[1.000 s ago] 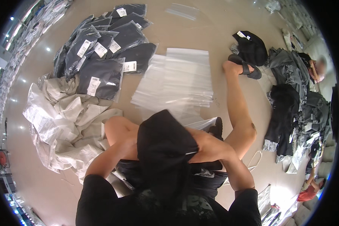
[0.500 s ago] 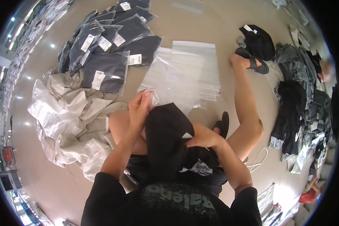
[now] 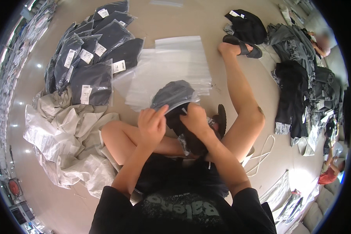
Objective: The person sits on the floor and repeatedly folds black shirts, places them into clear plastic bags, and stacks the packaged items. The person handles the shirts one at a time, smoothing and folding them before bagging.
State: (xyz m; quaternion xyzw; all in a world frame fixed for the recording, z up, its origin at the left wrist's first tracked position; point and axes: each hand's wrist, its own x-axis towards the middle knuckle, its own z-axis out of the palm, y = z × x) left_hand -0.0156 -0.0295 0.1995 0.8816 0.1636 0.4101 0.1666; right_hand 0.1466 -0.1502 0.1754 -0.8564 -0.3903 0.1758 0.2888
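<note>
Near the centre of the frame, a folded black cloth garment (image 3: 175,121) sits partly inside a clear, thin plastic bag (image 3: 173,91), its far end covered by the film and its near end bare, hanging down over the seated person's lap. The left hand (image 3: 152,124) is clamped on the bag's pale rim, index finger lying along it. The right hand (image 3: 195,118), just across the garment, is closed on the dark cloth beside the bag's mouth; I can't tell from here whether it pinches the film too.

Above them, at upper centre, lies an overlapping spread of flat, clear plastic bags (image 3: 181,58) on the smooth beige floor (image 3: 171,19). The upper left holds a heap of dark garments in clear bags with white labels (image 3: 117,35). Below that heap, at left, a crumpled off-white woven sheet (image 3: 78,148) lies near the person's bent knee. At upper right, a black garment with white tags (image 3: 249,29) rests just beyond a black sandal (image 3: 243,47), and a long pile of grey and black clothes (image 3: 294,85) runs down the right side.
</note>
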